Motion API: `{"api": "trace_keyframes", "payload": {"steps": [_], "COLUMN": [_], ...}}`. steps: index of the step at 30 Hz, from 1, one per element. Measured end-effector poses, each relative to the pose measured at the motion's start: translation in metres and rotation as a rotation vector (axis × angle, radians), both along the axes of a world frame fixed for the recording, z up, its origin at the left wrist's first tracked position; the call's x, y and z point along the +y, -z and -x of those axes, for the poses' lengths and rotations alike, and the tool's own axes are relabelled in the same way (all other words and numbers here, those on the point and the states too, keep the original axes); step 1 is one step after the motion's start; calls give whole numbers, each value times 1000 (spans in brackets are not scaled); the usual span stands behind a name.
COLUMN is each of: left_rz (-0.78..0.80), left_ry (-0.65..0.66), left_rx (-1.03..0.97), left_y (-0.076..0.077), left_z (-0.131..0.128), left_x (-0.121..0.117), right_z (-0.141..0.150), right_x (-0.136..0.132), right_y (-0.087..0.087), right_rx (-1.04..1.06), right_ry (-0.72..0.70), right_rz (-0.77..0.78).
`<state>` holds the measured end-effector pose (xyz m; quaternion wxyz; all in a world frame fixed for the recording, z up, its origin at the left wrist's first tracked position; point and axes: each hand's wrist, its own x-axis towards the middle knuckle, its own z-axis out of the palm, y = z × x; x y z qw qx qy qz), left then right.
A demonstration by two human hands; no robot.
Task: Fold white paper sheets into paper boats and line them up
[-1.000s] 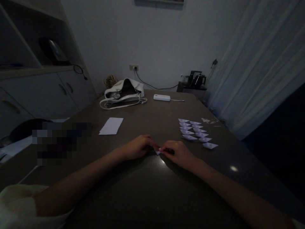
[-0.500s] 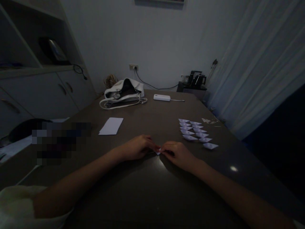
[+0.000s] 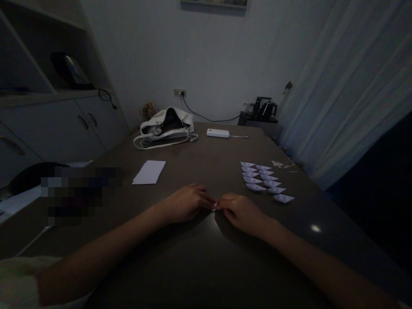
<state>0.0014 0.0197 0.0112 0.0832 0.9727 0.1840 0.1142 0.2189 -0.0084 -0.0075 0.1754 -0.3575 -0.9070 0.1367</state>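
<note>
My left hand [image 3: 186, 203] and my right hand [image 3: 240, 211] meet fingertip to fingertip on the dark table [image 3: 199, 257]. Both pinch a tiny folded white paper piece [image 3: 214, 207], mostly hidden by the fingers. To the right lie several small folded paper boats [image 3: 263, 180] in two rows. A white sheet of paper [image 3: 149, 172] lies flat to the left, beyond my left hand.
A white handbag [image 3: 167, 126] and a white power bank with a cable [image 3: 218, 133] sit at the far end of the table. Paper scraps [image 3: 281, 163] lie near the right edge. Cabinets stand on the left, a curtain on the right, a kettle [image 3: 264, 107] behind.
Both hands stay pinched on the small paper piece; the fingers have closed in over it slightly. The camera has tipped a little.
</note>
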Motion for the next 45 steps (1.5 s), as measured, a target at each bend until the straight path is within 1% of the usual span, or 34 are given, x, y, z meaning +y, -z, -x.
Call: {"api": "trace_keyframes", "payload": {"steps": [4,9,18,28,35,39,42,45], "left_rz": [-36,-25,-1,-36,-16,-63,-126,-149], "left_ry": [-9,-10,3,2,1,-1,0,-1], "left_rx": [37,48,-4,4,35,41,70,88], "left_y": [-1,0,2,-6,-6,-4,-2,-1], "left_z": [-1,-1,1,3,1,-1,-2,-3], "left_x": [-2,-2,-1,-4,-5,-6,-8,-9], "right_z": [1,3,1,-1,-1,2,8,14], "right_x": [-2,-5,-2,-2,-1,-4,-10,-16], "right_y": [-6,-9,-4,-4,-4,-7,-10,-12], "right_rx": [-71,-114,-65,-51,-51,-106,-225,-341], "right_ry": [-8,-12,-14,-9,-11,-10,8,11], "right_rz": [-6,-23,-15,-23,-12,-43,-110,-186]}}
